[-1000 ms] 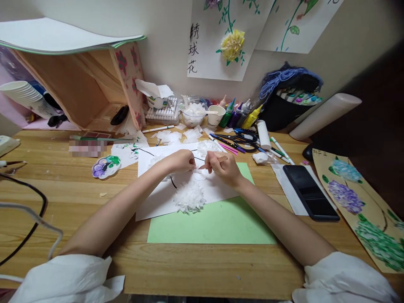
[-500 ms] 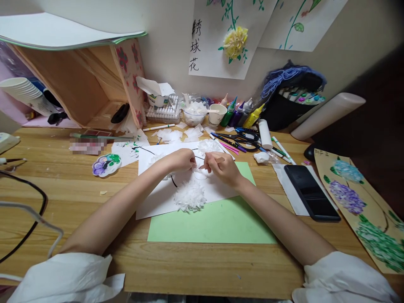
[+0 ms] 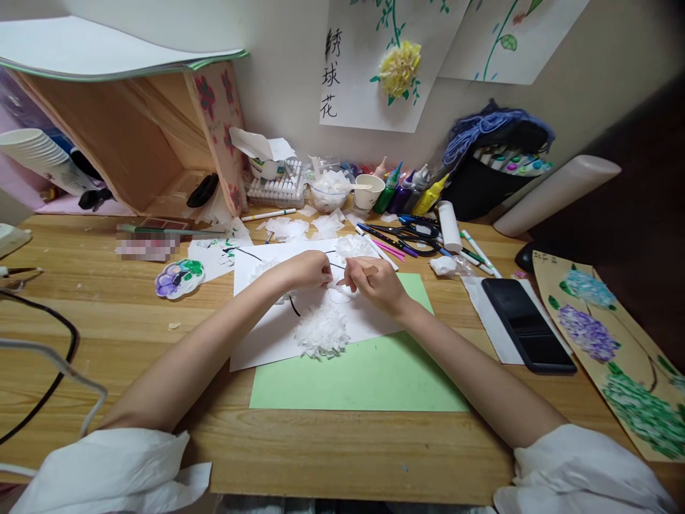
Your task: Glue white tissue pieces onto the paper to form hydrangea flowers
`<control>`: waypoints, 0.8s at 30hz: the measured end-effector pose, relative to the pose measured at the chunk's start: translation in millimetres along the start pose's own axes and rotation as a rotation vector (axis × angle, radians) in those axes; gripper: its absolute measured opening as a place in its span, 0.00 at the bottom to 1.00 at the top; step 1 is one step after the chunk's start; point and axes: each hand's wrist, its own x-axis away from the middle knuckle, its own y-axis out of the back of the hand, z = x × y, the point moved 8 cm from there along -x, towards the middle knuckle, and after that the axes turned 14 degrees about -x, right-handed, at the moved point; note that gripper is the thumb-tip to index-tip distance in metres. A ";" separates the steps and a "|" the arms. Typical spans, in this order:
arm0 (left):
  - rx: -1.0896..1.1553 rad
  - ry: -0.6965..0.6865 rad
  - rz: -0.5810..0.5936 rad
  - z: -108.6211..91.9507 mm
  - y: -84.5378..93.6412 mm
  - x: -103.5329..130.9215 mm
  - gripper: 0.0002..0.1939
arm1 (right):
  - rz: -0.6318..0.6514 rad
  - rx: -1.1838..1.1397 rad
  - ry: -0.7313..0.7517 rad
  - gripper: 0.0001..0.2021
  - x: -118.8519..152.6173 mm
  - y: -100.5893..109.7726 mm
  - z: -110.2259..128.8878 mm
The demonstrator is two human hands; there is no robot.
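Over a white sheet (image 3: 257, 335), my left hand (image 3: 311, 270) is closed in a pinch near its middle. What its fingertips hold is too small to make out. Close beside it, my right hand (image 3: 377, 284) is closed around a thin, light-brown wooden stick (image 3: 369, 270), its tip pointing toward the left fingertips. Below both hands sits a fluffy white paper flower (image 3: 322, 331) on the sheet. Another white paper flower (image 3: 354, 248) is behind them, and a third (image 3: 267, 268) is partly hidden by my left hand. Black drawn lines run between the flowers.
Green paper (image 3: 358, 378) lies under the white sheet. Behind are loose tissue pieces (image 3: 289, 228), a bowl of tissue (image 3: 328, 191), a paper cup (image 3: 369, 193), paint bottles (image 3: 396, 189) and scissors (image 3: 420, 239). A phone (image 3: 527, 325) lies right; a painted palette (image 3: 179, 278) lies left.
Almost nothing differs. Both hands stay in the same place with the same closed grips, and the view has shifted very slightly.
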 end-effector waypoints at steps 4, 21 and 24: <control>0.006 0.000 0.005 0.1 -0.9 -0.5 0.11 | -0.031 0.002 -0.111 0.24 -0.4 0.4 -9.0; -0.008 0.000 0.003 -0.1 -0.3 0.1 0.11 | -0.089 -0.086 -0.025 0.23 1.4 10.8 2.8; -0.006 0.013 0.013 0.4 -0.5 0.4 0.12 | -0.108 -0.110 -0.022 0.24 1.1 15.3 5.4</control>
